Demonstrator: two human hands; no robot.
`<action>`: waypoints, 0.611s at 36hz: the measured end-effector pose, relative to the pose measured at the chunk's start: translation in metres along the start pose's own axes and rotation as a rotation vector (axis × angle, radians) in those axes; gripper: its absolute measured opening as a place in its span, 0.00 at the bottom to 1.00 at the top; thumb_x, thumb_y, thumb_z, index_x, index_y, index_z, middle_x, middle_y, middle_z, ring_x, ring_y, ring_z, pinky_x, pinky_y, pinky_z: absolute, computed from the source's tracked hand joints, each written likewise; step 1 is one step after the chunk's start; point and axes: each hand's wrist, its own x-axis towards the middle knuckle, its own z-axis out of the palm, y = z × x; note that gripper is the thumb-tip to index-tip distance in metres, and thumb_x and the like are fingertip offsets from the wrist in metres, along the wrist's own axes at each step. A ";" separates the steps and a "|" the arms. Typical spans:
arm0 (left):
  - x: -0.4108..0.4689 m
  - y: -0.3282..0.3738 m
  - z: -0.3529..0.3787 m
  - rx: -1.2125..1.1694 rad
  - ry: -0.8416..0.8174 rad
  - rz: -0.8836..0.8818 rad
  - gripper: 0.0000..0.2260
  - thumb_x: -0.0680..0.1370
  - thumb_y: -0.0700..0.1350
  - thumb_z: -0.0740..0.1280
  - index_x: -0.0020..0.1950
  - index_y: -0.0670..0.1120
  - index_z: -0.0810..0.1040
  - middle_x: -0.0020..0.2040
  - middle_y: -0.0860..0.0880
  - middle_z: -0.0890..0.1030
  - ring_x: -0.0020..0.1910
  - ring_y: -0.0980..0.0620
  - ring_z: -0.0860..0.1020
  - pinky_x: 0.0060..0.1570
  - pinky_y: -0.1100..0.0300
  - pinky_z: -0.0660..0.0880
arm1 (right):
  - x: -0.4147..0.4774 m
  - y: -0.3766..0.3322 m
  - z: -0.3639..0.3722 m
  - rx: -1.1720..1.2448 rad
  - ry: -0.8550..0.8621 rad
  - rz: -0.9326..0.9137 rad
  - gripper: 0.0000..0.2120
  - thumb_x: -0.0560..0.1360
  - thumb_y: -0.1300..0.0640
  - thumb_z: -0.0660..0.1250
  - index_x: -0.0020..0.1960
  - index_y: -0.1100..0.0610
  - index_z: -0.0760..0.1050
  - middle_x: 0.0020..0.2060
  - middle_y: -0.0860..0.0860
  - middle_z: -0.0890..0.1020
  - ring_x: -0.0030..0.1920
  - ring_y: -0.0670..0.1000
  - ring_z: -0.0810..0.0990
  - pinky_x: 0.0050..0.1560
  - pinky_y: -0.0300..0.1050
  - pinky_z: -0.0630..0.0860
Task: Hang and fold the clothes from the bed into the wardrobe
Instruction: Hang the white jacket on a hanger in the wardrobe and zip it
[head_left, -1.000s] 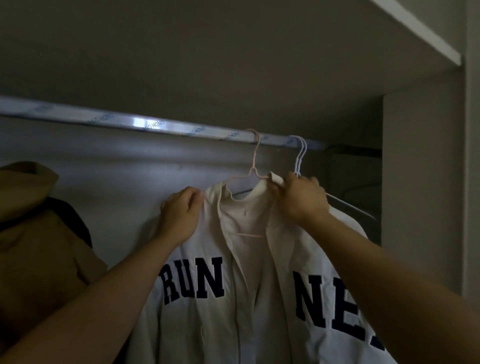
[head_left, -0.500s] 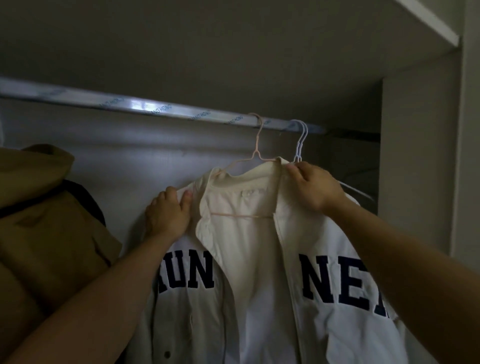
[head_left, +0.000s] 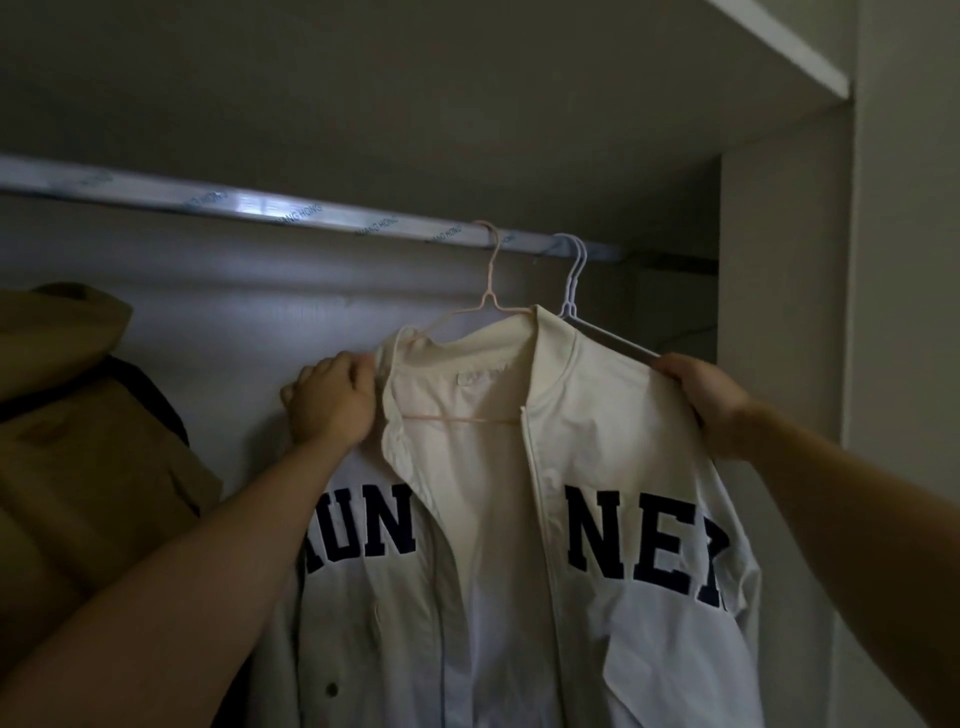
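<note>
On the pink hanger (head_left: 485, 312), the cream jacket (head_left: 613, 426) hangs open; the right hand (head_left: 698, 395) has slid outward, pinching its shoulder, while the left hand (head_left: 332, 400) still grips the other.

The wardrobe interior was dim, its pale back wall (head_left: 249, 312) lit only faintly on the left. A shiny metal rail (head_left: 260, 205) crossed from left to right beneath a shelf (head_left: 779, 41), ending at a plain side panel (head_left: 779, 312) on the right.
</note>
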 end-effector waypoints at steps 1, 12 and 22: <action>0.002 0.005 -0.003 -0.031 0.003 0.049 0.26 0.79 0.62 0.43 0.46 0.50 0.76 0.48 0.43 0.82 0.51 0.41 0.77 0.57 0.47 0.67 | 0.000 0.000 0.000 0.006 -0.026 0.004 0.17 0.68 0.44 0.67 0.44 0.56 0.84 0.39 0.60 0.85 0.34 0.57 0.84 0.39 0.49 0.81; 0.029 0.056 -0.005 -0.247 -0.167 0.151 0.22 0.79 0.67 0.54 0.40 0.50 0.68 0.37 0.53 0.76 0.38 0.47 0.77 0.35 0.55 0.68 | -0.003 -0.003 -0.006 0.095 -0.272 -0.048 0.17 0.61 0.48 0.76 0.48 0.52 0.86 0.49 0.56 0.86 0.48 0.57 0.86 0.50 0.53 0.80; 0.027 0.063 0.006 -0.354 -0.127 0.104 0.21 0.83 0.59 0.57 0.43 0.44 0.75 0.39 0.44 0.80 0.42 0.41 0.78 0.45 0.49 0.76 | -0.020 0.006 0.018 -0.825 0.725 -0.766 0.18 0.73 0.36 0.66 0.40 0.47 0.63 0.36 0.45 0.71 0.32 0.47 0.70 0.30 0.43 0.63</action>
